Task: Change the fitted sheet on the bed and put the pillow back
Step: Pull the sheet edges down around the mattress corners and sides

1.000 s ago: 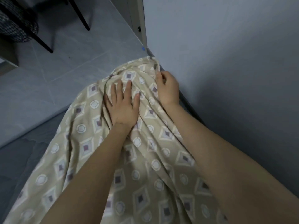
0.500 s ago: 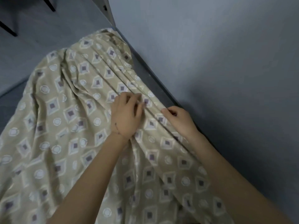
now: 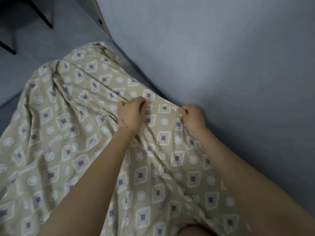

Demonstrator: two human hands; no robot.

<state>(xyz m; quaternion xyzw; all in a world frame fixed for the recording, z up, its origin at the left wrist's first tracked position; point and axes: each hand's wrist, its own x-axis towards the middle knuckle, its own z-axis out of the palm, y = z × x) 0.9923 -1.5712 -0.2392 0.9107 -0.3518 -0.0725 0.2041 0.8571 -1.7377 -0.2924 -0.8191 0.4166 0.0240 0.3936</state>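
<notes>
Sheet: the beige fitted sheet printed with grey-violet diamonds and white rings (image 3: 76,150) lies rumpled across the bed. It fills most of the view, from the bottom edge up to a bunched corner near the foot of the wall.
Left hand: the left hand (image 3: 131,114) sits on top of the sheet near the middle of the view, back upward, with its fingers curled in and gripping a raised fold of the cloth.
Right hand: the right hand (image 3: 192,118) is at the sheet's right border, close to the wall. Its fingers and thumb pinch the edge of the fabric and lift it a little off the bed.
Between the hands: a short stretch of sheet runs from one grip to the other, with one diamond motif showing on it.
Creases: long folds fan out from the left hand toward the far corner and down under the forearms.
Wrist: a thin chain bracelet (image 3: 124,124) lies across the left wrist.
Wall: a plain blue-grey wall (image 3: 230,65) runs along the right side of the bed.
Bed: a strip of dark grey surface (image 3: 6,114) shows past the sheet's left border (mattress or under-layer, I cannot tell which).
Floor: pale grey tiled floor (image 3: 71,31) lies beyond the far corner.
Far end: slanted black furniture legs (image 3: 43,17) stand on the floor at the upper left, and a pale upright door trim (image 3: 100,16) meets the wall.
</notes>
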